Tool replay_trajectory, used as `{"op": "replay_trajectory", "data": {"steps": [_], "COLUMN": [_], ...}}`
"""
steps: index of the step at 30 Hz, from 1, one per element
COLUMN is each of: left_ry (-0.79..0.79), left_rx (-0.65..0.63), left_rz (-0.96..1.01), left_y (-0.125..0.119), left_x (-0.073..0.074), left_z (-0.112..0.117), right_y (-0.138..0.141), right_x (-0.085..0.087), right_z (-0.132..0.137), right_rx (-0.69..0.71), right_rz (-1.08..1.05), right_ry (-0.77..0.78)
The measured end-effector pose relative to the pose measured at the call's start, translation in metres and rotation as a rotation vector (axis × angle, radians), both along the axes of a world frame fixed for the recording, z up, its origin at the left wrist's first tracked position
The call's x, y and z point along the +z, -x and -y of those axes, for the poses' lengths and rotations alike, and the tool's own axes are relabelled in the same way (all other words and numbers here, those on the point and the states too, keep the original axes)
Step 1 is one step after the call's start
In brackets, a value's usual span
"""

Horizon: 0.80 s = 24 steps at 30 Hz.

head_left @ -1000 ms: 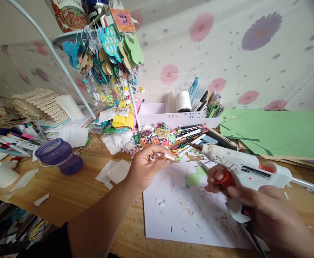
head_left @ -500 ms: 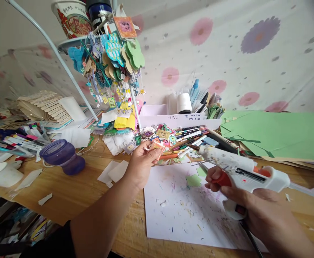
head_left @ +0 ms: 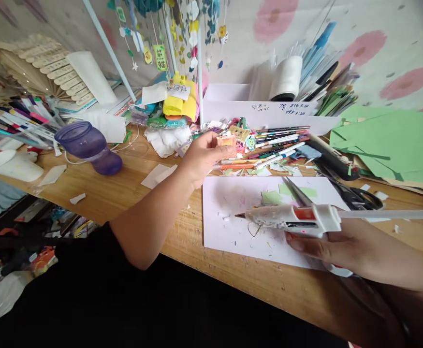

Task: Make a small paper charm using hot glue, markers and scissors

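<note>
Between the thumb and fingers of my left hand [head_left: 204, 157] is a small orange paper square [head_left: 227, 141], held above the pile of cut-outs and pens. My right hand [head_left: 336, 249] is wrapped round a white hot glue gun [head_left: 298, 218], whose nozzle points left over a white sheet [head_left: 229, 234]. A clear glue stick [head_left: 392, 214] sticks out of the gun's back. Beneath the gun lie green paper scraps [head_left: 271, 197] and scissors [head_left: 298, 192], their blades on the sheet.
Colouring pens [head_left: 282, 150] lie in front of a white box [head_left: 229, 106]. Green paper sheets [head_left: 407, 145] are stacked at the right. To the left stand a purple jar [head_left: 88, 147], a white cup [head_left: 11, 166] and many markers [head_left: 19, 121]. Paper charms [head_left: 159, 57] hang from a stand.
The view has tipped downward. My right hand has turned the glue gun over and brought its nozzle lower, above the white sheet. My left hand still holds the orange square.
</note>
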<state>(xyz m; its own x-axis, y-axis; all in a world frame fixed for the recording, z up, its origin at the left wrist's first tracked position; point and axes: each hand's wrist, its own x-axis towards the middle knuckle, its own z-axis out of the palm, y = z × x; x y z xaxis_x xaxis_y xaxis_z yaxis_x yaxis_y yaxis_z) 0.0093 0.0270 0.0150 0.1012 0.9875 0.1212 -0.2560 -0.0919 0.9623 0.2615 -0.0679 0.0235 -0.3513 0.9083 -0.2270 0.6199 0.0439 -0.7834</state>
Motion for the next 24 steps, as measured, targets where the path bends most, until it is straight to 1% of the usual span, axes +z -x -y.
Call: {"op": "replay_trajectory", "data": {"steps": [2, 7, 12, 15, 18, 20, 21, 24], "left_ry": [-0.007, -0.001, -0.02, -0.033, -0.045, -0.053, -0.056, -0.042], "left_rx": [-0.036, -0.054, -0.057, -0.053, -0.034, -0.039, -0.044, -0.047], "left_rz": [-0.01, -0.041, -0.029, -0.039, -0.051, -0.044, -0.039, -0.033], "left_y": [0.0, -0.001, 0.0, 0.0, 0.001, 0.001, 0.001, 0.001], "left_x": [0.001, 0.004, 0.006, 0.005, 0.003, 0.002, 0.002, 0.002], "left_z": [0.001, 0.004, 0.006, 0.005, 0.004, 0.004, 0.004, 0.005], "right_y": [0.005, 0.025, 0.04, 0.048, 0.052, 0.05, 0.048, 0.036], "right_x": [-0.002, 0.002, 0.01, 0.016, 0.017, 0.015, 0.013, 0.008], "right_z": [0.0, 0.001, 0.002, 0.002, 0.002, 0.003, 0.004, 0.006], "right_rx": [0.145, 0.169, 0.196, 0.25, 0.319, 0.301, 0.25, 0.025], "right_rz": [0.063, 0.053, 0.074, 0.146, 0.25, 0.264, 0.245, 0.12], "right_ry": [0.053, -0.02, -0.039, -0.099, -0.142, -0.145, -0.139, -0.066]}}
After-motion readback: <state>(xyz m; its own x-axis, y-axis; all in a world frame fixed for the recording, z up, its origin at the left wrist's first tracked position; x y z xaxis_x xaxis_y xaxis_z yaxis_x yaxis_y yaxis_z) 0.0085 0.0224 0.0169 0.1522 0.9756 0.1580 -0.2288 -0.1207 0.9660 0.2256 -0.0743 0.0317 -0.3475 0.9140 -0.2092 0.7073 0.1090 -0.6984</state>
